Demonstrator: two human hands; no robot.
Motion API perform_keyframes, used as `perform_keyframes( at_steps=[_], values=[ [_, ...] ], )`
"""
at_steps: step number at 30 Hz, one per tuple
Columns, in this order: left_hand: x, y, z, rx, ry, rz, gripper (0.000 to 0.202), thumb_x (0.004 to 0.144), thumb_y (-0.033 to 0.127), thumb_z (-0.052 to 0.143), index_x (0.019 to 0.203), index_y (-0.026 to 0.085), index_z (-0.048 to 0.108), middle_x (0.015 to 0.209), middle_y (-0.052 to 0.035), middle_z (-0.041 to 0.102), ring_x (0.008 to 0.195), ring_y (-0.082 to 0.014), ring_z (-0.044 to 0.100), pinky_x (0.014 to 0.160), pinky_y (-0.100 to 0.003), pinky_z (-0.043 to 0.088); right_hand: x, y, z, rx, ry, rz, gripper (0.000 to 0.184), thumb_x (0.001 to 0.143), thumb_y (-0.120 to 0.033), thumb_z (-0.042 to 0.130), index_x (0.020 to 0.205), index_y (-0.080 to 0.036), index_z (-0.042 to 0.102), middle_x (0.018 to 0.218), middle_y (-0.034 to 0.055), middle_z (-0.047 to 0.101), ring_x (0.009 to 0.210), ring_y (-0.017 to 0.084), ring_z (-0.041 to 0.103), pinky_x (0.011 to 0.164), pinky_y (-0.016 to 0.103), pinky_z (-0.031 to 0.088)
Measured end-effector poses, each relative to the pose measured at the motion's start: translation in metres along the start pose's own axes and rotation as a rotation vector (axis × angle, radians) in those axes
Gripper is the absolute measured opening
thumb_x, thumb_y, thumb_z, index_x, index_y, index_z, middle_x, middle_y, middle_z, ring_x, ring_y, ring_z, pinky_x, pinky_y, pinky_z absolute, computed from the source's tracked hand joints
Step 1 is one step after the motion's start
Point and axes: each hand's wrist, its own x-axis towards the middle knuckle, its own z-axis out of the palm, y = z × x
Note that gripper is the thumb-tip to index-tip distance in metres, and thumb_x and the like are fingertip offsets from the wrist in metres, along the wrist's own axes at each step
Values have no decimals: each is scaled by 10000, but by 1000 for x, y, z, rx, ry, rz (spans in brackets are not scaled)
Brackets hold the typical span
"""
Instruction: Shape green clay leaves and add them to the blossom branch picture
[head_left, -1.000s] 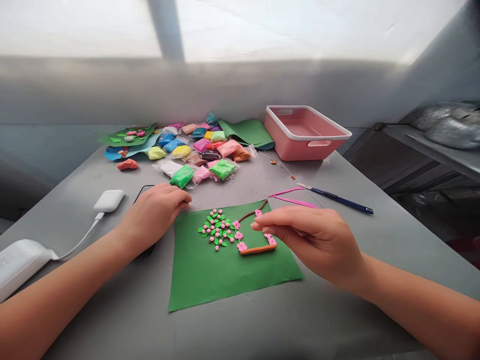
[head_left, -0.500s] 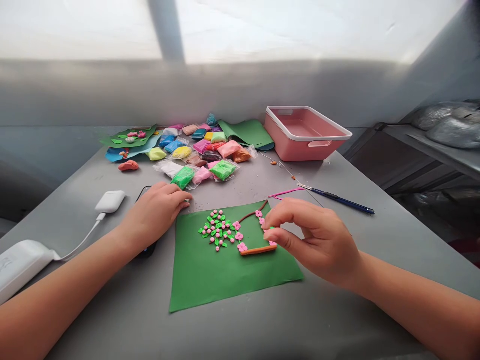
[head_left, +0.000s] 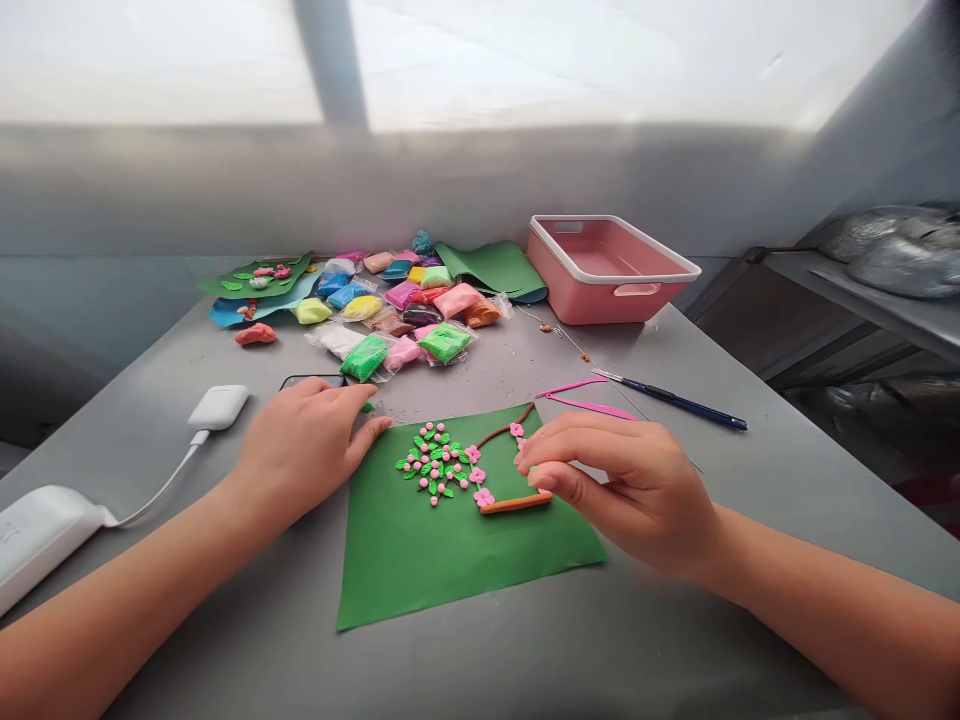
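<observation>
Now, over the green sheet point(head_left: 450, 570) bearing pink flowers point(head_left: 478, 476), a small green bit point(head_left: 532, 470) is apparently pinched by the right hand point(head_left: 634, 485), while the left hand point(head_left: 304, 430) has been loosened, nothing visibly held, leaving a green scrap point(head_left: 367, 407) exposed by its index fingertip.

1. Bare hands point(head_left: 296, 440): two.
2. Green paper sheets point(head_left: 450, 565): at least three.
3. Pink petalled clay flowers point(head_left: 478, 475): at least five.
4. Straight orange clay bar point(head_left: 516, 504): one.
5. White-rimmed pink plastic bin point(head_left: 585, 298): one.
6. Slim blue-handled tool point(head_left: 690, 404): one.
7. Clear plastic packets, variously coloured point(head_left: 445, 342): over a dozen.
</observation>
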Motion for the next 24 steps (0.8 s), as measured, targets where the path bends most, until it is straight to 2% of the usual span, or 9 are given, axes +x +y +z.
perform_keyframes(
  at_steps=[3,5,8,10,12,14,18,21,24],
  values=[
    [-4,4,-1,5,25,-8,510,973,448,421,1259,115,680,958,-159,774,1044,-390,655,790,-481,538,0,-1,0,-24,24,12,91,916,-105,632,885,-185,662,747,18,709,715,136,678,691,243,582],
    [-7,4,0,2,96,22,506,980,428,412,1265,100,671,1138,-181,749,1067,-394,636,857,-506,519,0,-1,0,-38,31,20,105,914,-93,616,930,-184,665,779,25,714,733,140,683,691,250,584],
    [-11,5,-1,-48,217,70,489,983,413,413,1270,103,660,1338,-184,657,1107,-400,599,948,-542,469,1,-1,-1,-12,-8,38,132,933,-104,586,853,-188,649,720,17,693,697,139,673,681,255,588],
    [-15,10,-5,-156,277,86,445,977,403,440,1240,123,665,1308,-175,665,1143,-391,578,979,-539,450,1,-1,0,-12,-3,37,112,921,-123,626,832,-189,642,714,17,693,689,139,671,677,257,590],
    [-22,19,-9,-363,297,108,373,963,388,484,1197,162,666,1227,-142,692,1157,-352,576,992,-503,451,2,-1,1,-24,26,17,87,894,-104,662,884,-190,653,759,23,709,720,143,683,687,258,592],
    [-33,32,-13,-669,218,118,303,948,374,530,1179,217,646,1145,-87,714,1097,-287,611,950,-434,480,1,-2,3,-7,45,-1,122,882,-75,663,925,-188,658,790,28,718,745,144,692,694,257,593],
    [-56,54,-13,-1295,-113,92,232,962,302,531,1180,288,608,1124,-33,731,1074,-213,646,904,-337,495,0,-4,7,81,7,-9,99,878,-112,688,824,-180,639,691,15,679,689,149,678,662,268,588],
    [-68,62,-6,-1611,-183,48,283,962,247,548,1231,330,585,1204,-16,720,1138,-190,627,959,-309,477,-1,-5,9,112,-2,-34,93,873,-86,689,882,-173,657,742,30,691,719,150,683,679,274,599],
    [-73,64,0,-1768,-212,94,377,952,188,553,1284,367,562,1323,-3,672,1200,-180,590,1016,-308,456,-2,-7,10,142,15,-55,139,881,-62,665,968,-171,674,843,59,691,810,160,695,740,289,617]
  ],
)
